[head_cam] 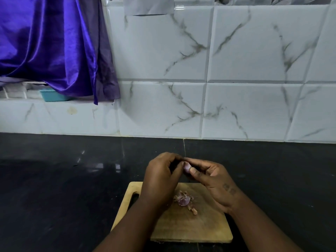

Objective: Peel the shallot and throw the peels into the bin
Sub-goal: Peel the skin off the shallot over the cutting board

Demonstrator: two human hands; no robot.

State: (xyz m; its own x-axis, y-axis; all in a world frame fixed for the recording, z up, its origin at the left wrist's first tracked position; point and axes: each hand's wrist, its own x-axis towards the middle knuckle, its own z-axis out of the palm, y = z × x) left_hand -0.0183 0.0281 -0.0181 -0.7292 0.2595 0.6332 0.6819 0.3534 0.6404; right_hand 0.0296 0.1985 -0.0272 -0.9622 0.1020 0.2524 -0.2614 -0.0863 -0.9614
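Note:
A small pale purple shallot [187,167] is held above the far edge of a wooden cutting board [190,226]. My right hand [212,179] pinches it between thumb and fingers. My left hand [161,177] meets it from the left, fingertips curled against its top. A little heap of purple and brown peels [184,200] lies on the board below the hands, between my two wrists. No bin is in view.
The board rests on a black glossy countertop [63,179] that runs to a white marble-pattern tiled wall [200,70]. A purple satin curtain [51,44] hangs at the upper left over a ledge holding a teal container [52,95].

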